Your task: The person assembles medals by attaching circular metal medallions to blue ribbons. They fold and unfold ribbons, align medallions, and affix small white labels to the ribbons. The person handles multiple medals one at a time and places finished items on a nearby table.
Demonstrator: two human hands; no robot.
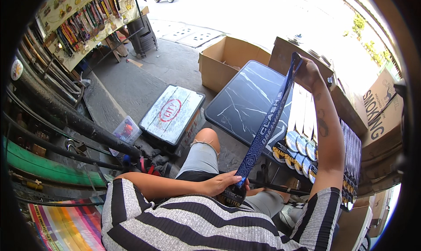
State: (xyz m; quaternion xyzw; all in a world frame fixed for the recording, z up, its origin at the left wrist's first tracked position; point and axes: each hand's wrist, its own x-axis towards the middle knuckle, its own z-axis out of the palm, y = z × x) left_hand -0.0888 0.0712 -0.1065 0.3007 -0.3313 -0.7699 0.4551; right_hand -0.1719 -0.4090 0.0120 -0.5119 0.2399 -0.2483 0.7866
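A blue patterned medal ribbon (268, 130) with pale lettering runs taut and slanting between my hands. My left hand (224, 183), low over my lap, pinches its lower end just above a dark round medal (231, 196), which the fingers and shirt partly hide. Raised at the far right, my right hand (308, 71) is closed round the ribbon's looped upper end. Under that forearm, several medals (302, 156) with blue-and-silver faces lie overlapped in rows on the black marble-patterned table (245, 95), their pale ribbons (302, 108) stretching away from me.
An open cardboard box (212, 71) stands beyond the table. A crate with a white plank-look lid (169, 108) and a clear tub (127, 132) sit to its left. More dark ribbons with medals (351, 154) hang at the right, near a large carton (381, 106). Metal bars (83, 119) line the left.
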